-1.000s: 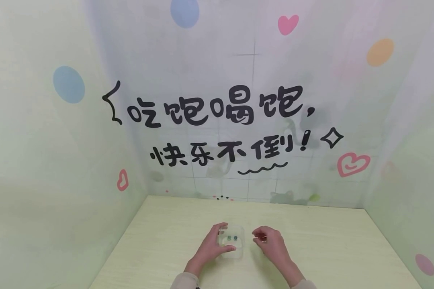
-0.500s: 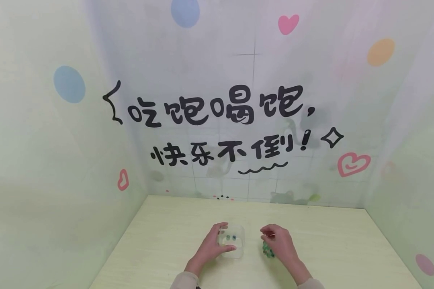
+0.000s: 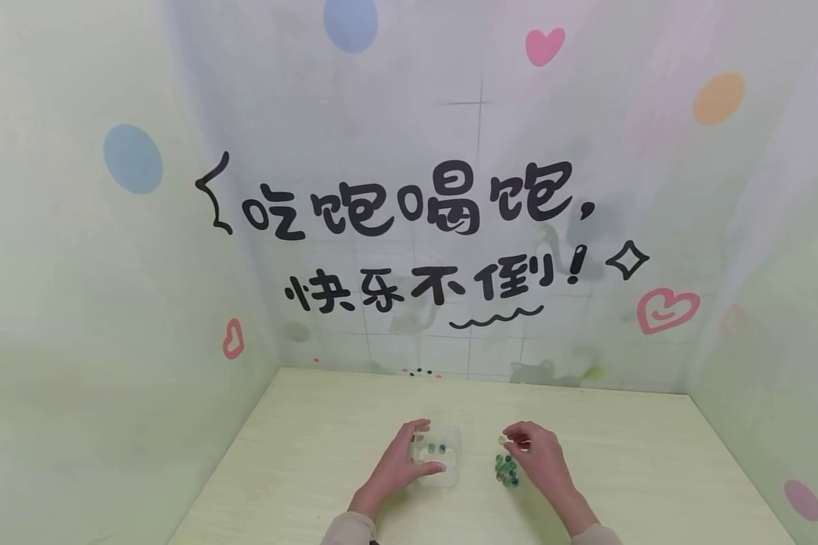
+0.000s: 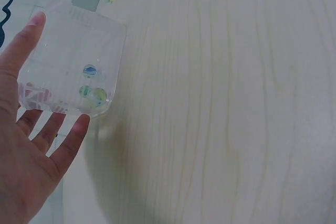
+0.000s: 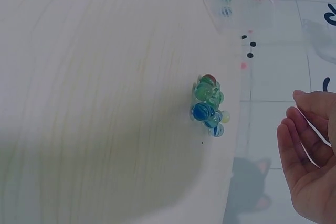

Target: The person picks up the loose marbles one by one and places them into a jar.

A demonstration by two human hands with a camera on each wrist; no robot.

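My left hand [image 3: 401, 462] grips a clear plastic box [image 3: 448, 478], thumb at the near side and fingers round the far side. Inside it lie a blue marble [image 4: 90, 70], a green marble [image 4: 84, 91] and a yellowish marble [image 4: 98, 97]. To the right of the box, several green and blue marbles [image 3: 507, 471] are bunched on the table. A single pale yellow marble [image 3: 502, 440] lies just beyond the bunch. My right hand [image 3: 535, 446] has its loosely bent fingertips close by that marble. Nothing shows between its thumb and fingers in the right wrist view [image 5: 315, 145].
The pale wood-grain table [image 3: 300, 454] runs back to a printed curtain [image 3: 409, 98] with dark lettering. Side curtains [image 3: 75, 303] close off the left and right. Bare table lies between the box and the bunched marbles.
My right hand has moved right, away from the box, uncovering the bunched marbles and the pale yellow one. My left hand stays on the box.
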